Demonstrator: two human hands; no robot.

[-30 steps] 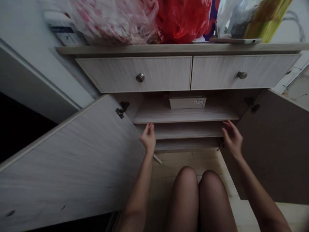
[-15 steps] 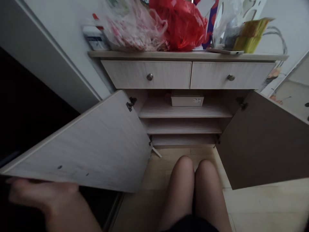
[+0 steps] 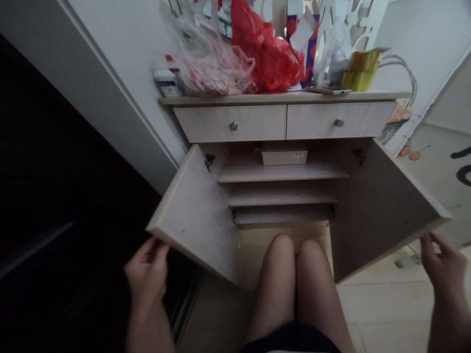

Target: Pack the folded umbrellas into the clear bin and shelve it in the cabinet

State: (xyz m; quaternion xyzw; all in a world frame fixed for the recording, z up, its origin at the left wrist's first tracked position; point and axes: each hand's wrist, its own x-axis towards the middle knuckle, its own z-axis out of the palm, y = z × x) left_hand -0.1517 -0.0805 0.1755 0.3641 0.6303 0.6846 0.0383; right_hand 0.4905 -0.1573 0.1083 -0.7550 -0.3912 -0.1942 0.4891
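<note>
Two pale wood-grain doors of a low cabinet stand partly open, the left cabinet door (image 3: pixel 196 215) and the right cabinet door (image 3: pixel 386 211). My left hand (image 3: pixel 147 269) is closed at the outer corner of the left door, its fingertips partly hidden by the edge. At the free edge of the right door, my right hand (image 3: pixel 443 260) is closed too, thumb and fingers against its outer side. Whether either hand grips a knob behind the door is hidden. Between the doors, a white box (image 3: pixel 284 157) rests on the top shelf (image 3: pixel 283 170).
Above are two drawers with round knobs, left drawer (image 3: pixel 206 122) and right drawer (image 3: pixel 312 122). The cabinet top carries a red plastic bag (image 3: pixel 272 63), a clear bag (image 3: pixel 221 68), a white bottle (image 3: pixel 167 82) and a yellow package (image 3: pixel 362 71). My knees (image 3: pixel 294 250) are between the doors.
Both doors have swung inward from a wider angle. My left hand has moved right with the left door, and my right hand has come into view at the right door.
</note>
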